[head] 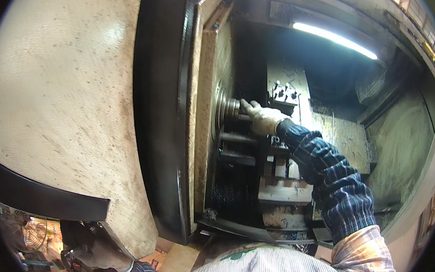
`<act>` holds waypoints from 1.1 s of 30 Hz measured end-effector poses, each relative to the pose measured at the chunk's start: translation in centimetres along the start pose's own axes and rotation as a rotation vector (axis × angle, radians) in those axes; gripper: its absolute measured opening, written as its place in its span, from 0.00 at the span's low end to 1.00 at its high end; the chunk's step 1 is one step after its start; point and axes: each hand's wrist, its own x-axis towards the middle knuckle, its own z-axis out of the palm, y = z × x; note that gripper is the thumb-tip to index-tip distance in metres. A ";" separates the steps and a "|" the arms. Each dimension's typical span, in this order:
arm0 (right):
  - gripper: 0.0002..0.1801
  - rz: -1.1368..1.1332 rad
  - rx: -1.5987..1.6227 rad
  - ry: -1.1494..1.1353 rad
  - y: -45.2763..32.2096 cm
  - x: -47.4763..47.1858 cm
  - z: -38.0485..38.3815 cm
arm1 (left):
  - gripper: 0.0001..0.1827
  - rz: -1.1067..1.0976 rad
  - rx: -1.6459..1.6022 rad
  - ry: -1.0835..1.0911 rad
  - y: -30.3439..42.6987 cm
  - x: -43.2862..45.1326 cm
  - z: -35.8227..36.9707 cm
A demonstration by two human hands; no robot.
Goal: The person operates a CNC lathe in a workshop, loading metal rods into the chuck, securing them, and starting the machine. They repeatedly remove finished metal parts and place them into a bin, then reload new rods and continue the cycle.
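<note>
In a white knit glove, my right hand (264,119) reaches into the lathe enclosure, its fingertips at the front of the round metal spindle nose (231,108). Whether it pinches a part there is hidden by the glove. Just right of that hand stands a tool block with several bolts (285,94) on the metal slide (287,73). My left hand (106,258), also gloved, is low at the left beside a dark panel (89,236). Its fingers are in shadow, so its grip is unclear.
A tube lamp (334,40) lights the enclosure. The speckled machine cover (64,90) and a black door edge (164,113) border the opening on the left. Below my right hand are metal bars (237,138) and tool holders (287,169). A fan (29,231) stands at the lower left.
</note>
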 end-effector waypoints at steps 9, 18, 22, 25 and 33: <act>0.46 0.007 0.004 0.041 0.0 0.4 0.5 | 0.20 0.395 0.081 0.068 -0.7 -2.2 -1.3; 0.48 0.069 0.050 0.055 0.7 1.2 1.0 | 0.23 0.466 0.082 -0.311 0.8 -1.5 -2.8; 0.49 0.296 0.060 0.113 -2.2 -0.3 -0.8 | 0.30 -0.016 -0.044 -0.208 -2.1 -0.4 -4.9; 0.42 0.381 0.061 0.325 -0.9 -0.5 0.0 | 0.30 -0.197 0.028 -0.202 -6.5 1.5 -4.7; 0.31 0.089 0.456 1.116 2.3 -4.9 1.8 | 0.29 -0.646 0.391 -0.427 -15.7 -2.4 -8.9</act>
